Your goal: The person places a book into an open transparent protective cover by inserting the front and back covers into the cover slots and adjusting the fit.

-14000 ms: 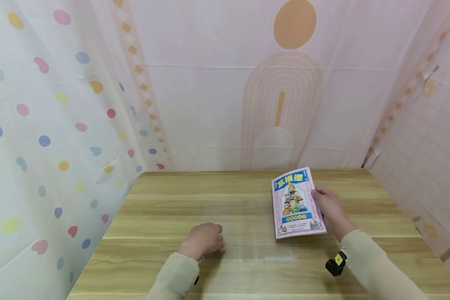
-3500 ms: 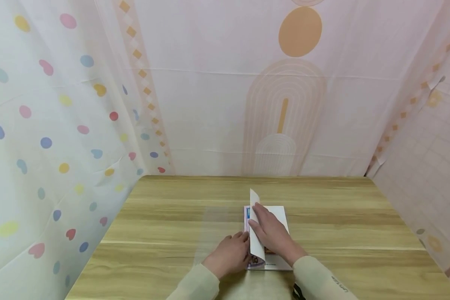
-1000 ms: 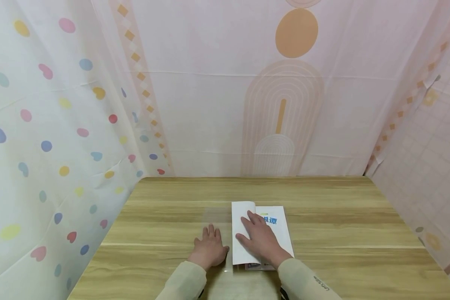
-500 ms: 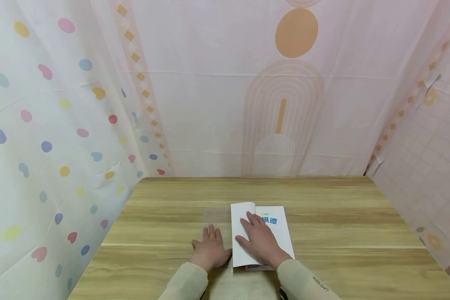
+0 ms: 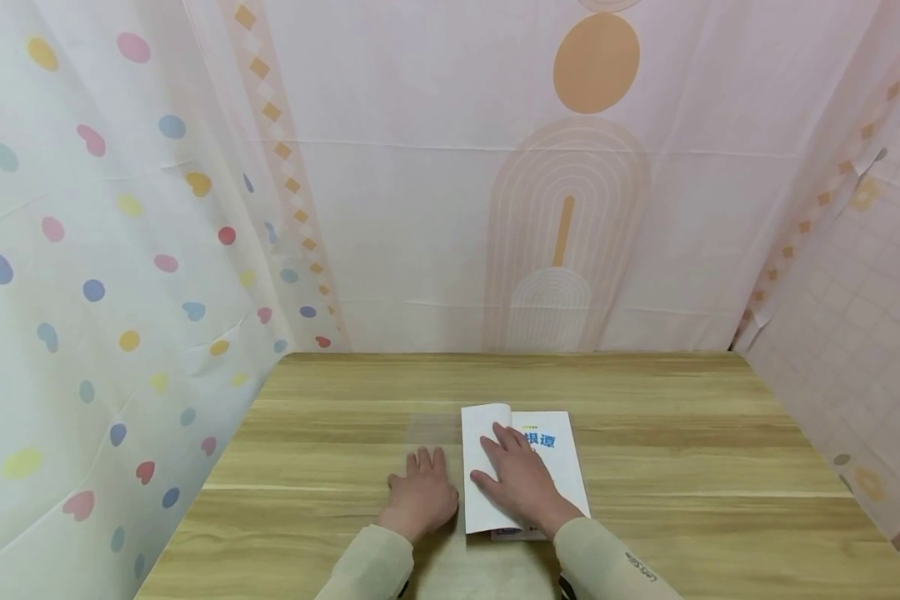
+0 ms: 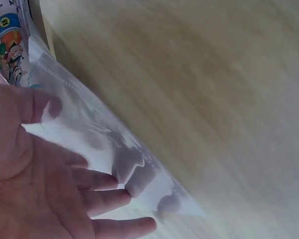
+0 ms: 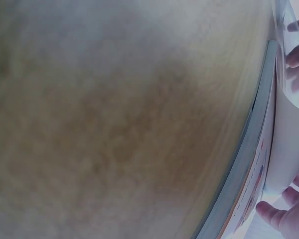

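A book (image 5: 567, 475) lies on the wooden table with its front cover (image 5: 480, 508) folded over to the left, showing a white title page with blue characters. My right hand (image 5: 521, 479), fingers spread, rests on that folded cover and the page edge beside it. Left of the book, my left hand (image 5: 420, 498) lies over a clear plastic book cover (image 5: 431, 429), its thumb near the folded cover's edge. In the left wrist view the transparent film (image 6: 79, 107) reaches past my straight fingers, and a printed cartoon part of the book (image 6: 12, 55) shows at the corner.
The wooden table (image 5: 330, 417) spreads around the book, with its back edge against a pale patterned curtain (image 5: 405, 250). A dotted curtain (image 5: 135, 300) hangs at the left, and another pale one (image 5: 855, 333) at the right.
Earlier my right hand held the closed book at the right; later its cover stood half raised. Now the cover lies folded left. My left hand has moved left from the book, its thumb lately drawn in.
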Demonstrator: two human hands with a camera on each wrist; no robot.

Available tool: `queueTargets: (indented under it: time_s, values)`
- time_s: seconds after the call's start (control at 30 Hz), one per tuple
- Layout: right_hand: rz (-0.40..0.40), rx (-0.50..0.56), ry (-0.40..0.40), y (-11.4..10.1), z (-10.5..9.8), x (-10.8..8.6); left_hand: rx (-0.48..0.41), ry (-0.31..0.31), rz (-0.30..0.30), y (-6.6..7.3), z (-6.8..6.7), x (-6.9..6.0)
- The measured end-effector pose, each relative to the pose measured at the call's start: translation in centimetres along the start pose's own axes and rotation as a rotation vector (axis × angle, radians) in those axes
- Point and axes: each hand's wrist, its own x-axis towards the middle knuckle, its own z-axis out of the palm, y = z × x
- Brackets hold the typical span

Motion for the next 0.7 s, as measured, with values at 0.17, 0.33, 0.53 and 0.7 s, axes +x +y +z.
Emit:
queueTargets:
  time_s: [0.17,0.33,0.53,0.7]
  values:
    - [-0.001,0.006,-0.008,-0.10,-0.07,-0.04,-0.076,0.059,0.018,-0.13,-0.05,0.11]
    - [-0.006,-0.004,-0.011,-0.11,-0.03,-0.02,-0.064,0.104,0.044,-0.18,-0.06,0.26]
    - [-0.013,-0.021,-0.020,-0.22,-0.02,0.14,-0.040,0.132,0.059,-0.14,-0.32,0.11]
    - [-0.010,-0.037,-0.031,-0.49,0.09,0.30,-0.003,0.142,0.064,-0.14,-0.34,0.06]
